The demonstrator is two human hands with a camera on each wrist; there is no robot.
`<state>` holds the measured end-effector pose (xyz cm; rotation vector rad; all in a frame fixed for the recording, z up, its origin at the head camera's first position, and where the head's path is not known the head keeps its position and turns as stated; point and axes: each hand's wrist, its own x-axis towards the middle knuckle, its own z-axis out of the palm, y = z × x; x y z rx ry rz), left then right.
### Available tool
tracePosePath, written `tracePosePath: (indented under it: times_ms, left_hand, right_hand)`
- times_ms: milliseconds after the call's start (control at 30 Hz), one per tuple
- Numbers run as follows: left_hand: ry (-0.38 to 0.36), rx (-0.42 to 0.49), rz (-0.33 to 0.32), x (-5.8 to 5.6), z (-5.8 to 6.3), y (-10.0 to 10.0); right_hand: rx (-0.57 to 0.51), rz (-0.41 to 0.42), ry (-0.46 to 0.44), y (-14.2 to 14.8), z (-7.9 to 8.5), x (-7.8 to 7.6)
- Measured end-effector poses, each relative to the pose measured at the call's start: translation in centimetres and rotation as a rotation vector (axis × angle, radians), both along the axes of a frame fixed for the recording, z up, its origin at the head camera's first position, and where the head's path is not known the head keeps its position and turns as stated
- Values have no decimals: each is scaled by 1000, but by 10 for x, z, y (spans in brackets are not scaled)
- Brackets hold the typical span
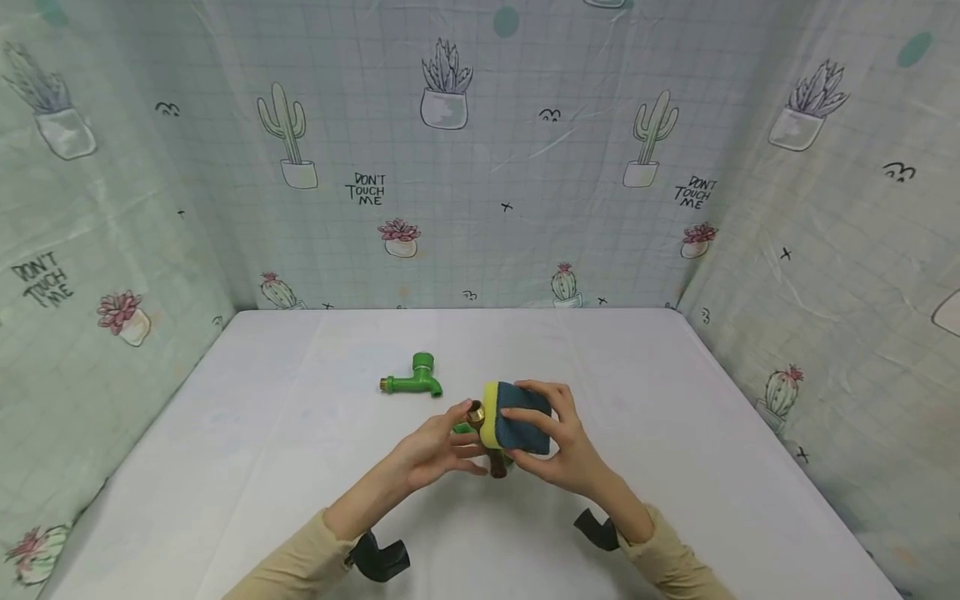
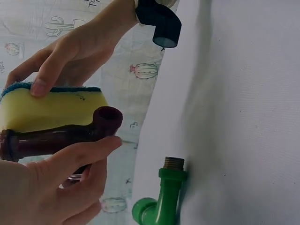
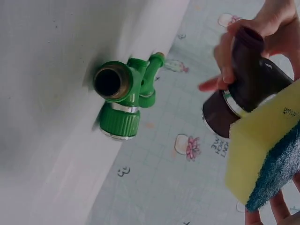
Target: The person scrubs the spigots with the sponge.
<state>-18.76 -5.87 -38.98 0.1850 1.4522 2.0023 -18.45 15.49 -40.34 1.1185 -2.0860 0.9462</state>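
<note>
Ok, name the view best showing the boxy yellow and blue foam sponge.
Head: the sponge fits in frame, broad blue face showing. Left wrist shows mainly its yellow side; right wrist shows both colours, cropped.

Sponge (image 1: pixel 517 432), ctr of head view: yellow body, dk blue scrub face. Brown tap (image 2: pixel 56 139), L of L wrist view: dk maroon-brown. Green tap (image 1: pixel 412 384), ctr of head view: bright green, brassy thread. 2nd green tap (image 3: pixel 133 84), upper L of R wrist view: same green, brownish thread, silvery band. Table (image 1: pixel 637 400): plain white. Sleeves (image 1: pixel 296 562), btm: beige. Wrist fittings (image 1: pixel 382 560), btm: blk. Backdrop (image 1: pixel 480 167), upper frame: pale grey-green, thin grid, grey-green cacti (image 1: pixel 282 121), pinkish succulents (image 1: pixel 399 229), teal dots (image 1: pixel 506 22), blk lettering (image 1: pixel 367 190).
</note>
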Motion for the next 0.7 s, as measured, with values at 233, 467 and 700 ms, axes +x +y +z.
tracePosePath:
  times_ms: [233,467,700]
  left_hand:
    - [-3,90,-136,-4,6,-11]
    - [53,196,-182,-9,1,-22]
    - [50,160,-161,-13,-9,-25]
  right_hand:
    - [56,11,64,1,6,1]
    - [206,2,150,-1,8,7]
    - [298,-80,204,5,9,5]
